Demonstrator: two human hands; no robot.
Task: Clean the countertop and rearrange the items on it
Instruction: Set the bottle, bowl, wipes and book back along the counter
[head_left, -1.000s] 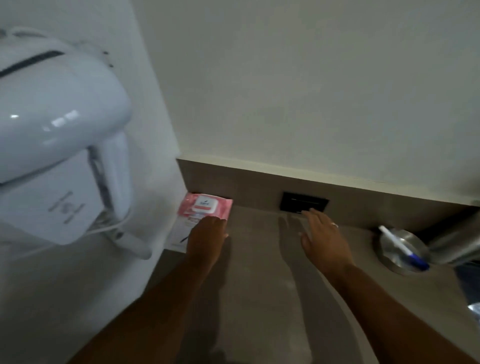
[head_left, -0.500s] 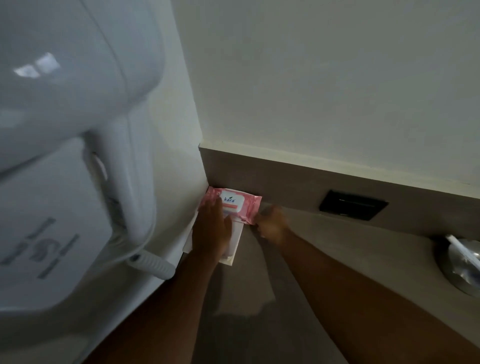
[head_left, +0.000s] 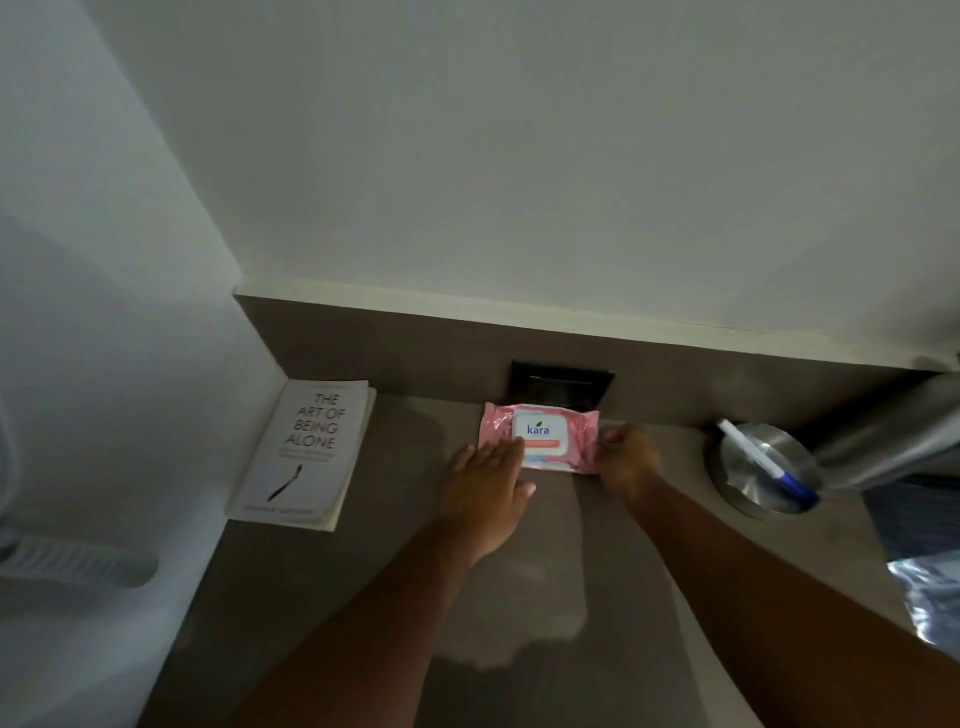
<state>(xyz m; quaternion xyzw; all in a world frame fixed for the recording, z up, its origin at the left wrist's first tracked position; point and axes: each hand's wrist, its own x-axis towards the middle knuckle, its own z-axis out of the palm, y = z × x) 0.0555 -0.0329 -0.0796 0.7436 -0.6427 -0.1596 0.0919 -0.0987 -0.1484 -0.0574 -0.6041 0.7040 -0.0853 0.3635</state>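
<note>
A pink wet-wipes pack (head_left: 543, 436) lies flat on the grey-brown countertop (head_left: 395, 571), close to the back ledge below a black wall plate (head_left: 561, 387). My left hand (head_left: 488, 493) rests flat with its fingertips on the pack's left end. My right hand (head_left: 628, 460) pinches the pack's right end. A white book (head_left: 304, 452) lies in the left corner of the countertop, apart from both hands.
A round steel dish (head_left: 761, 473) holding a white and blue pen (head_left: 769, 460) sits at the right. Beside it lie a shiny foil-like object (head_left: 893, 436) and a crinkled bag (head_left: 930, 597). White walls close in the left side and back.
The wipes pack has left the top of the book in the left corner and now lies to the right, under the wall plate, with both hands on it. The book is uncovered.
</note>
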